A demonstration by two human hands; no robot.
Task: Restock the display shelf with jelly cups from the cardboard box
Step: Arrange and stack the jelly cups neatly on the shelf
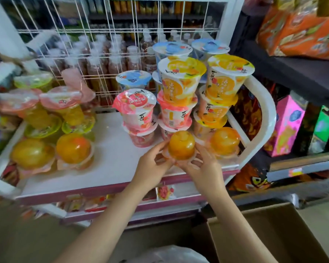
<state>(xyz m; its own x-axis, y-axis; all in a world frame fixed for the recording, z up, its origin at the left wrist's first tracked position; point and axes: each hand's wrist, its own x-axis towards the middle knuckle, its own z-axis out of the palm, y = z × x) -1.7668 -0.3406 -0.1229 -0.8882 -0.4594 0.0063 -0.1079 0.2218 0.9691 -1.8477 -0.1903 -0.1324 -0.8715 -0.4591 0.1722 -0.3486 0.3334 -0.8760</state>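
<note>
Hands: an orange jelly cup (pixel 181 145) is held upside down, dome up, between the left hand (pixel 152 164) and the right hand (pixel 201 166); the fingers of both are curled under its flat rim, pinching it from either side.
Place: the cup is held at the front edge of the white shelf (pixel 110 158), just in front of the stacks and just left of a second orange cup (pixel 225 141) already set down there.
Box: the cardboard box (pixel 273 230) is seen open at lower right, below the shelf; what is left inside cannot be told.
Risk, stacks: tall stacks of printed cups (pixel 179 95) stand right behind the held cup, some leaning; a knock from knuckles or rim would probably topple them.
Risk, edge: the free spot lies near the shelf lip, so a cup set too far forward could slide off.
Risk, grip: the rim is thin and smooth, so it could slip from the fingertips if one hand were eased first.
Materials: the held cup is clear, glossy plastic over amber jelly, rounded on top, with a wide foil-sealed rim beneath.
Stacked cups: tapered tubs are wrapped in paper-like sleeves with fruit prints, orange, pink and blue, under flat film lids.
Left group: more domed clear cups (pixel 72 149), yellow and orange, are piled at the left, blurred.
Shelf: a smooth, white, hard surface is backed by a white wire grid (pixel 103 44) with bottles behind.
</note>
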